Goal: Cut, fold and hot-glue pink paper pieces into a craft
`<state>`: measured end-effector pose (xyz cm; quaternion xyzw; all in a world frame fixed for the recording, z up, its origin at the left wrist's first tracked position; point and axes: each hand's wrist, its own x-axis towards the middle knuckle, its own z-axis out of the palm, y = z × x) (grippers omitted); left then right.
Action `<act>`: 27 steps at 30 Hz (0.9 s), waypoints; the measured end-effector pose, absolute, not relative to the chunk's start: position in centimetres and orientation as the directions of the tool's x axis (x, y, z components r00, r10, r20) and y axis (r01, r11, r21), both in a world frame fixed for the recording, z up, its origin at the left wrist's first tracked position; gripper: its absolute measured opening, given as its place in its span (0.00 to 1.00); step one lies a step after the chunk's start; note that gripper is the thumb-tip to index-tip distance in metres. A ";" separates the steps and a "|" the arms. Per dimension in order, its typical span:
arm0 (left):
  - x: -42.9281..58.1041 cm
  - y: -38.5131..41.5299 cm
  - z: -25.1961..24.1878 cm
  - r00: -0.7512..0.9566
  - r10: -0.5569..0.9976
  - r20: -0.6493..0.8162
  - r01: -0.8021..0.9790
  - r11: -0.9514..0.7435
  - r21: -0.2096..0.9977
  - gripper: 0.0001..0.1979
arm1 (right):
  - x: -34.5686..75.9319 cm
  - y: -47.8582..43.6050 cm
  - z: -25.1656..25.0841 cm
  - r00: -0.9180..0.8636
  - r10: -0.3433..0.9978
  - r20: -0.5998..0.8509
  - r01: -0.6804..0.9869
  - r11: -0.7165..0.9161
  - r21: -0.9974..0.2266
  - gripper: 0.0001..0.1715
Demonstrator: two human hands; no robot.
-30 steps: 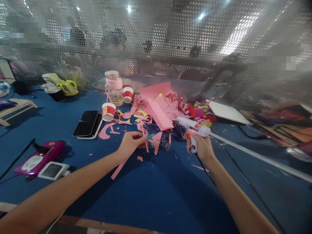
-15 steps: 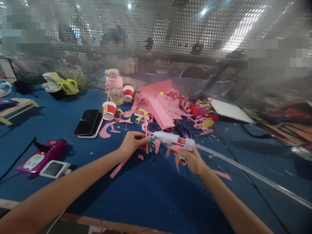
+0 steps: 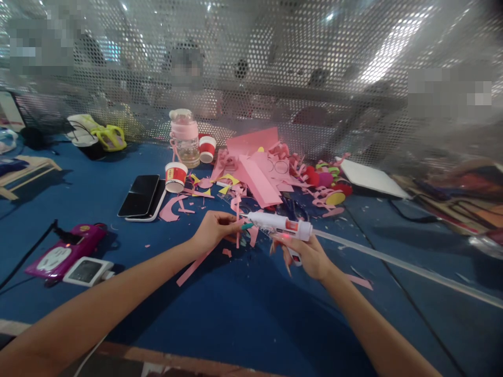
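My left hand (image 3: 215,230) is closed, pinching a narrow pink paper strip (image 3: 238,209) between thumb and fingertips. A teal tip (image 3: 247,226) juts out by the thumb; I cannot make out what it is. My right hand (image 3: 304,254) is wrapped around a white glue gun (image 3: 275,222) by its grip, with a small red light glowing on its side. Its nozzle points left and is at the pink strip, just above the teal tip; whether they touch is unclear. A long clear glue stick (image 3: 377,254) runs out of the gun's back toward the right edge.
Pink paper sheets (image 3: 257,180) and scraps are heaped behind my hands. Paper cups (image 3: 175,177), a bottle (image 3: 184,139) and a phone (image 3: 139,195) stand left of them. A purple power strip (image 3: 66,251) lies nearer left, a white board (image 3: 373,178) back right. Perforated metal mesh (image 3: 259,68) rises behind.
The far end of the glue stick has swung up a little on the right. Both hands stay almost in place, the left still pinching the strip and the right still gripping the gun.
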<state>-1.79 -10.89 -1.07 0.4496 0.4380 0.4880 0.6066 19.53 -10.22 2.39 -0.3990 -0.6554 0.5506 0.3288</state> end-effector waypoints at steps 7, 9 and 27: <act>-1.8 -10.9 -1.0 0.151 0.985 -0.087 -0.197 0.116 0.973 0.17 | 19.3 -10.4 2.6 -0.452 0.892 0.003 0.155 0.081 -0.985 0.18; -1.8 -10.9 -1.1 0.158 0.984 -0.082 -0.196 0.113 0.974 0.16 | 19.3 -10.4 2.6 -0.456 0.890 0.007 0.154 0.086 -0.984 0.17; -1.9 -10.9 -0.9 0.160 0.984 -0.084 -0.188 0.114 0.976 0.18 | 19.5 -10.4 2.6 -0.499 0.867 -0.014 0.155 0.073 -0.985 0.16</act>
